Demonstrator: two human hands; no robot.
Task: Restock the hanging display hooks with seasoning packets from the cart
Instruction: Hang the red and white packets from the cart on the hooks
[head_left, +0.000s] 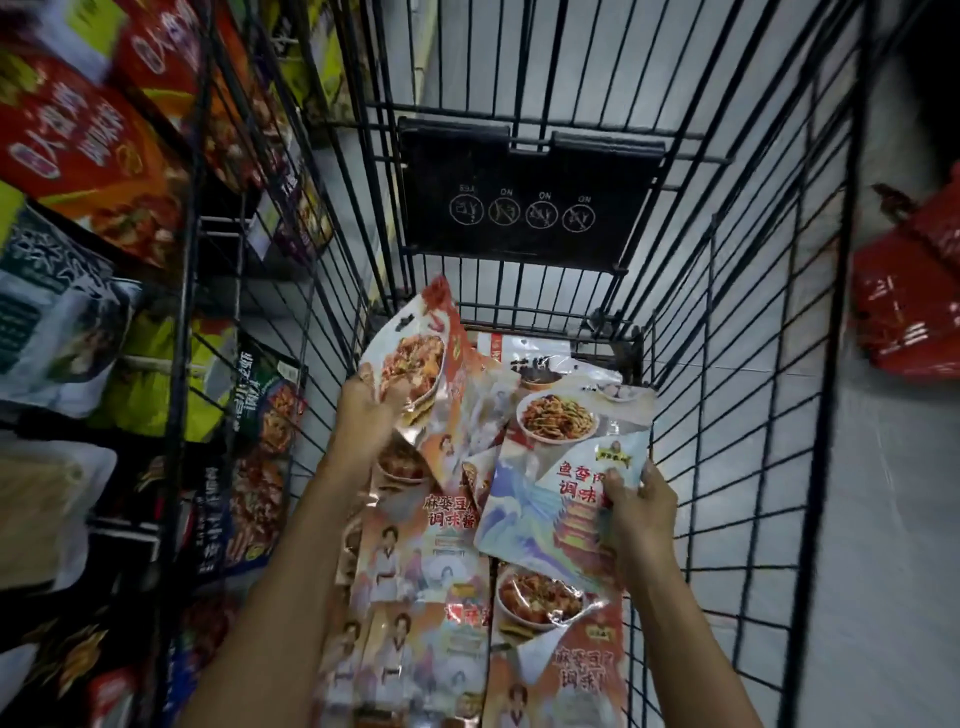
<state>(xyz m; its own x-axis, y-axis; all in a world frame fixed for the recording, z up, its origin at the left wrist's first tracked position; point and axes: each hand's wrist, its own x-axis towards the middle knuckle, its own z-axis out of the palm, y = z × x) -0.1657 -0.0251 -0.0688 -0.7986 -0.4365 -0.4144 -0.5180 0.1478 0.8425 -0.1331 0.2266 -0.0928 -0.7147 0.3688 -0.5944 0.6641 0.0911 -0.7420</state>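
Note:
Both my hands reach down into a black wire cart (737, 322). My left hand (366, 410) grips an orange-and-white seasoning packet (436, 353) by its edge, and the packet is tilted up above the pile. My right hand (641, 512) holds a pale blue packet (550, 467) with a noodle-dish picture by its right side. Under them lie several more seasoning packets (431, 597), flat on the cart floor with red Chinese lettering.
Hanging display packets (88, 150) fill the rack on the left, just beyond the cart's wire side. A black child-seat flap (524, 202) closes the far end of the cart. Red packages (914, 306) lie on the pale floor at right.

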